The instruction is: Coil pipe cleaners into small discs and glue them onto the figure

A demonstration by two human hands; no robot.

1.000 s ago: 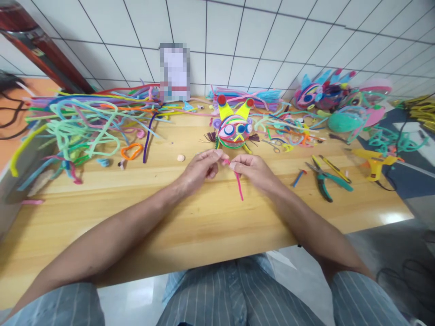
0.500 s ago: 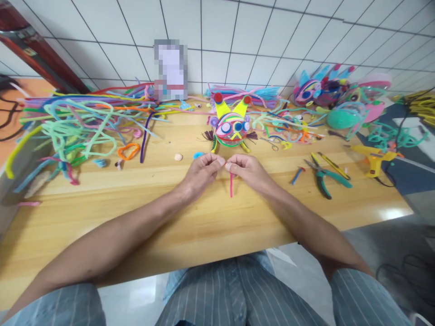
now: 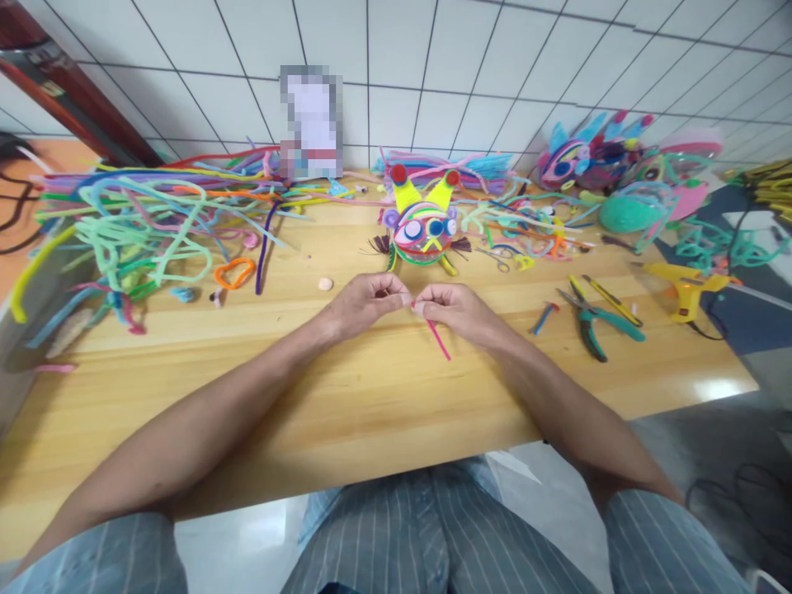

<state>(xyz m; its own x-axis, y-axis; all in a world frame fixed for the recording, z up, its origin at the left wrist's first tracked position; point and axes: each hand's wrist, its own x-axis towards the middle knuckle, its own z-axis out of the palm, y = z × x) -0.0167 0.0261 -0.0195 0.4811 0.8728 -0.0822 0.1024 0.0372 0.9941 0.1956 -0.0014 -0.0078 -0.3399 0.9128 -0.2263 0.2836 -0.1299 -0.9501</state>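
Observation:
Between my two hands is a pink pipe cleaner [image 3: 439, 340], its free end slanting down to the right over the table. My right hand [image 3: 454, 308] pinches it between thumb and fingers. With thumb and fingertips together, my left hand [image 3: 370, 304] meets the pipe cleaner's upper end, which is mostly hidden by the fingertips. Just beyond my hands stands a colourful mask-like craft figure [image 3: 424, 231] with yellow horns, red tips and round blue-and-white eyes.
Piled pipe cleaners [image 3: 142, 223] cover the left side. On the right lie green-handled pliers [image 3: 594, 320], a yellow cutter knife [image 3: 612, 299], a small blue-and-red stick [image 3: 544, 318] and a yellow glue gun [image 3: 686, 289]. Other craft figures [image 3: 624, 177] and small scissors [image 3: 500, 257] are behind.
The pipe cleaner's free end has swung from hanging straight down to slanting right. My left hand has shifted slightly up and left, covering the small blue piece behind it.

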